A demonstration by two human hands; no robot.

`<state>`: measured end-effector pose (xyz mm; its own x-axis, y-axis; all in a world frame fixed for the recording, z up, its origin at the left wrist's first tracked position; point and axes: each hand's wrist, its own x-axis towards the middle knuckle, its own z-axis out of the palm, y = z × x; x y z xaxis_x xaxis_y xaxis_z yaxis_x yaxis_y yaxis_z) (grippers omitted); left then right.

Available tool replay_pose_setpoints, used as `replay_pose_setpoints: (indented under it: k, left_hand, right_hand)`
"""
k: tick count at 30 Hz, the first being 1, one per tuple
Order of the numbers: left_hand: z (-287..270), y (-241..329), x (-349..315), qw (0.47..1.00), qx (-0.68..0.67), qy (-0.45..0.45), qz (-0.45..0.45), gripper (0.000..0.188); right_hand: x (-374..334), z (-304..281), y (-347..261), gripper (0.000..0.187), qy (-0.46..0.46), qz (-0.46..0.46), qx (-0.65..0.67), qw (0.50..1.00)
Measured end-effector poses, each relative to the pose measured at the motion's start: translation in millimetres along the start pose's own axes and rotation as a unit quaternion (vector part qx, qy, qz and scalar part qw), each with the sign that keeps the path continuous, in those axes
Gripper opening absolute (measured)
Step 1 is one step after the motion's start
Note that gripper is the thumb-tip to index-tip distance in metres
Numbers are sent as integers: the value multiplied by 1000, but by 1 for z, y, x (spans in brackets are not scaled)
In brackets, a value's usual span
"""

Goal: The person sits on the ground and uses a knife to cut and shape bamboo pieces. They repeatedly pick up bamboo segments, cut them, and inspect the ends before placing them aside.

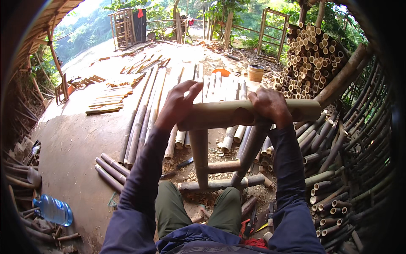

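Note:
A bamboo frame stands in front of my knees, with a thick top tube (220,114), two slanting legs, a short rung (224,167) and a bottom tube (215,183). Dark round holes show in the top tube's side. My right hand (270,106) is wrapped over that tube, right of its middle. At its left end is my left hand (179,101), the heel against the bamboo and the bent fingers raised above it, with a gap between them. The far side of the tube is hidden.
Long bamboo poles (146,110) lie on the ground ahead, split strips (110,99) left of them. Cut tubes are stacked at the right (313,59). A blue water bottle (54,210) lies at the lower left. A knife (185,163) lies near the frame; a bucket (255,73) stands farther off.

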<state>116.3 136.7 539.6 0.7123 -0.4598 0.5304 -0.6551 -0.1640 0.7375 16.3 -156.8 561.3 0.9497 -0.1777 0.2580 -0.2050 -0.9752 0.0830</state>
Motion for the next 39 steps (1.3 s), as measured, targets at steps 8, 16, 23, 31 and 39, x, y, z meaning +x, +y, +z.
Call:
replay_pose_setpoints:
  k: [8, 16, 23, 31, 39]
  left_hand:
    - [23, 0, -162, 961, -77, 215, 156, 54]
    - [30, 50, -220, 978, -45, 197, 56, 52]
    - [28, 58, -244, 982, -39, 169, 73, 54]
    - [57, 53, -252, 940, -70, 281, 179, 57]
    - [64, 45, -282, 908, -168, 308, 230, 62]
  right_hand:
    - [-132, -21, -33, 49, 147, -57, 42, 987]
    - [-204, -178, -17, 63, 120, 34, 128, 984]
    - [-200, -73, 18, 56, -115, 95, 84, 985]
    - [-247, -133, 13, 62, 90, 63, -1, 994]
    - [-247, -55, -1, 57, -36, 147, 165, 974]
